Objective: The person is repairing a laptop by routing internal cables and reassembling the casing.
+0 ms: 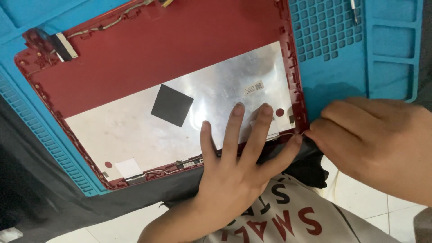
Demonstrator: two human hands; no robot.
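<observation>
Red plastic laptop lid shell [148, 49], inner face up with a silvery foil sheet [180, 121] and a black square pad [172, 105] stuck to it, lies on a blue silicone repair mat [342, 67] over the surface, its near right corner at the mat edge. Left hand [234, 166] comes up from below, palm down, fingers [234, 128] spread flat: three tips press on the foil near the lower rim, the outermost finger reaches along the rim toward the corner; it pins the shell and grips nothing. Right hand [373, 139] enters from the right, knuckles up, fingers curled shut in a pinch at the shell's corner, apparently on a thin pale wire [294, 133] running along the rim; the contact itself is partly hidden. Judgement: steady downward pressure from the flat hand should keep the shell from sliding, and the wire wants a light pull kept low along its channel, since a sharp tug could snap it or lift the foil. Thin cable [112, 20] and dark connector [63, 47] sit at the far edge, untouched.
</observation>
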